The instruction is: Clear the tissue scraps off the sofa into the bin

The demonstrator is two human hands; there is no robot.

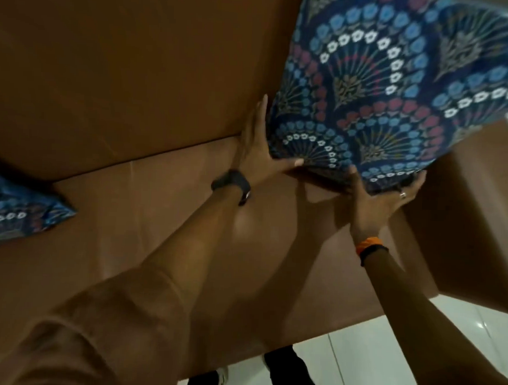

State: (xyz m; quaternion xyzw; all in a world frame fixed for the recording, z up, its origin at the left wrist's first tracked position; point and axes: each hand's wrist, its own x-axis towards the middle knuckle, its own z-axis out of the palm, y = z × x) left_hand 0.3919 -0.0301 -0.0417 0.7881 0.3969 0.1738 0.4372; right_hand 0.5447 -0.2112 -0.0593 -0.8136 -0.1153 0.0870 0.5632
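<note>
A large blue patterned cushion (389, 87) stands tilted at the right end of the brown sofa (148, 223), against the backrest. My left hand (257, 152) presses flat on the cushion's left edge, thumb under its lower corner. My right hand (385, 197) grips the cushion's bottom edge from below, fingers curled around it. I see no tissue scraps and no bin.
A second blue patterned cushion (21, 213) lies at the sofa's left end. The sofa's right armrest (461, 228) rises beside my right hand. White tiled floor (414, 356) shows at the lower right, with my feet at the sofa's front edge.
</note>
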